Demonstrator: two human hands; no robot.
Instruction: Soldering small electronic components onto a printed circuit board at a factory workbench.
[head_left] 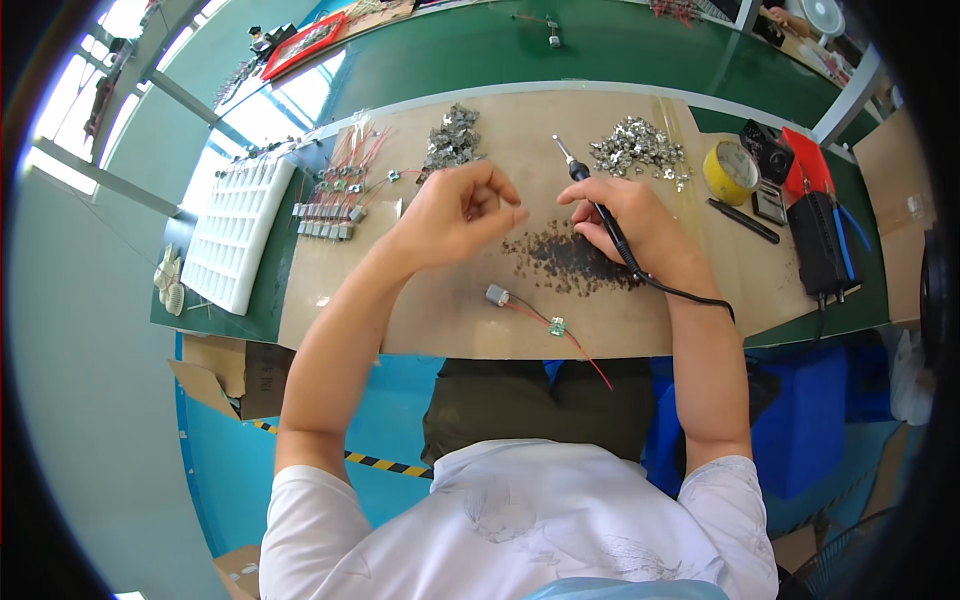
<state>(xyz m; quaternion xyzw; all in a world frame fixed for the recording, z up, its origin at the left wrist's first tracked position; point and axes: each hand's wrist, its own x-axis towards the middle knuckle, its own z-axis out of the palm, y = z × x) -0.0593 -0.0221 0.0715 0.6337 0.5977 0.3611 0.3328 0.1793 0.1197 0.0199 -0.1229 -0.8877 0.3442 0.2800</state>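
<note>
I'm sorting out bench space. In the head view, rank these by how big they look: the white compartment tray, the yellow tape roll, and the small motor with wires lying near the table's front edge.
1. White compartment tray, clearly largest.
2. Yellow tape roll.
3. Small motor, smallest, going by its body alone without the wires.

Fisheye bending shrinks things near the rim, but these gaps look too wide for that to matter.

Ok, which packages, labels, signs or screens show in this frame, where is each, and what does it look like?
Cardboard box: under the bench's left end, brown, flaps open, dark print on its side.
Small meter: right of the yellow tape roll, grey, flat, with a pale screen.
White tray: bench's left end, rectangular grid of cells.
No signs visible.
</note>
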